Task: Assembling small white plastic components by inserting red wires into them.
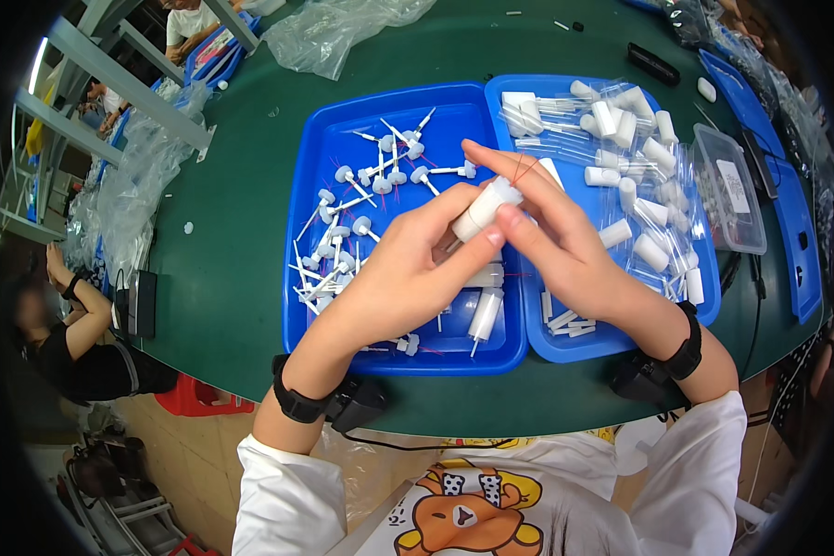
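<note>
Between my two hands, above the trays, is a white plastic cylinder (475, 216) with a translucent cap and thin red wires at its upper end. My left hand (394, 273) is closed round its body, thumb along the near side. My right hand (570, 250) closes on the capped end, its thumb against the cap and its fingers behind. Beneath them, a dark blue tray (454, 109) carries several white stemmed parts with grey-blue discs (383, 185). Another white cylinder with a thin stem (485, 315) lies in its near right corner.
A lighter blue tray (579, 350) on the right contains several white caps with clear tubes (651, 252) and short white sticks (565, 322). Beyond it stands a clear plastic box (739, 218). Plastic bags (320, 42) lie on the green table (227, 250). Another person (83, 324) sits at left.
</note>
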Available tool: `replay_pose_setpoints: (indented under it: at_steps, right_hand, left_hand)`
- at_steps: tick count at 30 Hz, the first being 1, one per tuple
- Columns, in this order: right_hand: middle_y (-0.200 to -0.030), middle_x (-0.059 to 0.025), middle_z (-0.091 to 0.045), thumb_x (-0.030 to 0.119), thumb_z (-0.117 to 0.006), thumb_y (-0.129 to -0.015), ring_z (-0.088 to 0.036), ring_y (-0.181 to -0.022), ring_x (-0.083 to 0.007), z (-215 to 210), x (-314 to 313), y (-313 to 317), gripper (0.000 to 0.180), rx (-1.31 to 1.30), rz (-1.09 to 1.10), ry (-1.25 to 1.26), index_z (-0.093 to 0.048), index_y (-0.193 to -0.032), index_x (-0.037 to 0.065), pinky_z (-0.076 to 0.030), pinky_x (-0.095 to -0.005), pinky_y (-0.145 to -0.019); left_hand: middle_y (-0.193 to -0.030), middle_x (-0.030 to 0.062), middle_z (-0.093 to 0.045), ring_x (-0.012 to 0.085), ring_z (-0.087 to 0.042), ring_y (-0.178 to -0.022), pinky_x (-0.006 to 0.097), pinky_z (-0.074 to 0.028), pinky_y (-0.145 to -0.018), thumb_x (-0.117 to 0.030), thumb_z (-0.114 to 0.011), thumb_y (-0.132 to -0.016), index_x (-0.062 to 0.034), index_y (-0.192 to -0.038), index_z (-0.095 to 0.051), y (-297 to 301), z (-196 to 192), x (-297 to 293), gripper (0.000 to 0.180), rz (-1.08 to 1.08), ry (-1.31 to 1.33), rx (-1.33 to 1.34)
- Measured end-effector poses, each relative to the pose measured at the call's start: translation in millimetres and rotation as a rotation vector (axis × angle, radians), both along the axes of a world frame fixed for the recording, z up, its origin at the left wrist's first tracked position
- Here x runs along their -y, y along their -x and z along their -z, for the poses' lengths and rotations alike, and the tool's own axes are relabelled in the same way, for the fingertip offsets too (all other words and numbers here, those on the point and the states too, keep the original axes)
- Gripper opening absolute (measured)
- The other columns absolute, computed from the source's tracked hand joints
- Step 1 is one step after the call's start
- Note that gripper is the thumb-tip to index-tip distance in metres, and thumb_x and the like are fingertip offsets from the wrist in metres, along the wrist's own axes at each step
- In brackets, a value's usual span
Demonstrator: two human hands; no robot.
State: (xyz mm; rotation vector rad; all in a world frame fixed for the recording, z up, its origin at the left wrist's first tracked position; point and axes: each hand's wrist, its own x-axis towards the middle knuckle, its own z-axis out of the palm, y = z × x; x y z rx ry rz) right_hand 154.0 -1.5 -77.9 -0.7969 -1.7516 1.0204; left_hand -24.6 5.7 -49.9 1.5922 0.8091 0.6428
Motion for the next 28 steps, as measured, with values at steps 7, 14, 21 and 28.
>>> replay_pose_setpoints:
  at_steps: [7, 14, 21, 28]
  right_hand:
    - [-0.118, -0.0137, -0.051, 0.009, -0.048, -0.091, -0.049, -0.110, -0.0210, 5, 0, 4, 0.035, -0.193, 0.056, -0.046, -0.044, -0.124, 0.001, -0.039, -0.0326, -0.091]
    - [-0.116, -0.0139, -0.055, -0.001, -0.051, -0.087, -0.053, -0.109, -0.0210, 2, -2, 3, 0.026, -0.276, 0.047, -0.083, -0.050, -0.113, 0.000, -0.042, -0.0335, -0.092]
    - [-0.113, -0.0130, -0.058, -0.002, -0.053, -0.085, -0.056, -0.105, -0.0192, 0, 0, 4, 0.024, -0.253, 0.073, -0.054, -0.056, -0.109, -0.001, -0.044, -0.0309, -0.090]
    - [-0.110, -0.0128, -0.060, -0.001, -0.053, -0.085, -0.057, -0.101, -0.0184, 0, -2, 1, 0.022, -0.188, 0.071, -0.094, -0.058, -0.107, 0.000, -0.045, -0.0297, -0.086]
  left_hand:
    - [-0.083, 0.0076, -0.053, 0.0132, -0.054, -0.067, 0.025, -0.047, -0.062, -0.029, -0.034, -0.097, -0.0038, -0.115, -0.044, -1, 12, -5, 0.032, 0.038, 0.185, 0.187]
    - [-0.078, 0.0093, -0.052, 0.0155, -0.051, -0.064, 0.026, -0.044, -0.060, -0.029, -0.029, -0.098, -0.0038, -0.114, -0.040, 1, 6, -4, 0.032, 0.095, 0.473, 0.408]
    - [-0.075, 0.0065, -0.050, 0.0134, -0.046, -0.060, 0.026, -0.040, -0.056, -0.031, -0.025, -0.098, 0.0001, -0.104, -0.047, 2, 9, -7, 0.039, 0.124, 0.493, 0.454]
    - [-0.078, 0.0063, -0.052, 0.0119, -0.048, -0.063, 0.025, -0.040, -0.058, -0.031, -0.029, -0.099, -0.0034, -0.102, -0.045, 4, 9, -8, 0.032, 0.131, 0.532, 0.452]
